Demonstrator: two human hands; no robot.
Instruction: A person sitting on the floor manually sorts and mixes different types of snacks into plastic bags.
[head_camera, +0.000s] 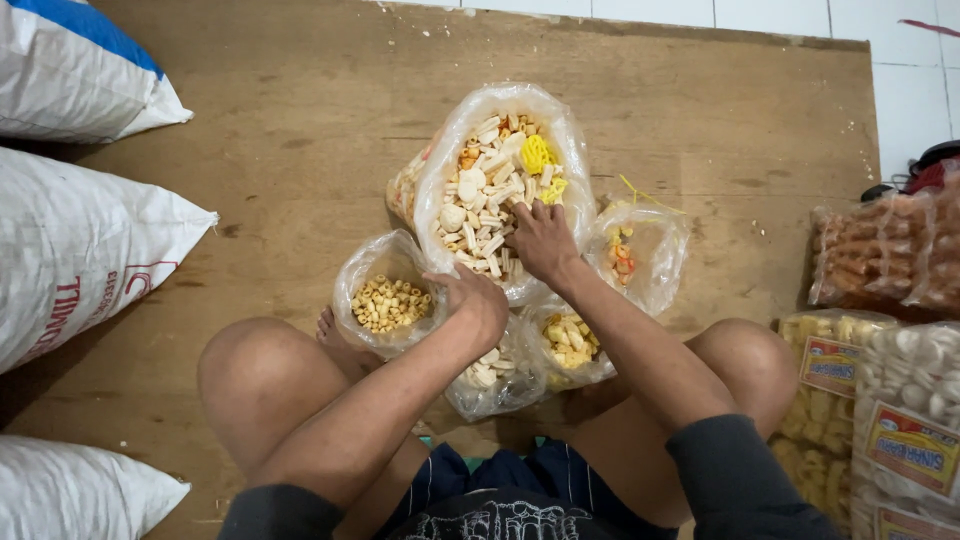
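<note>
The right hand (543, 240) is down inside the big clear plastic bag (500, 180), fingers curled and buried among the pale stick-shaped crackers, so they seem to close on some of them, though what exactly they pinch is hidden. The left hand (478, 297) rests at that bag's near rim, fingers bent toward the plastic; I cannot tell whether it truly grips the edge or only presses on it.

The big bag stands with its mouth open upward, its long axis running from near to far across the board, the far end bulging widest. Inside lie white sticks, round white chips, orange bits and a few yellow lattice pieces (537, 155) toward the far right.

Around it sit smaller open bags: one of little yellow rings (388, 303) to the near left, one of white chips (487, 372) under the left wrist, one of yellow chunks (570, 342) near the right forearm, and a nearly empty one (632, 250) to the right.

Everything rests on a worn brown wooden board (300, 130) laid over white floor tiles (900, 60). Large white woven sacks (70, 250) lie along the left; sealed snack packets (890, 400) are stacked on the right. The person sits cross-legged, bare knees either side.
</note>
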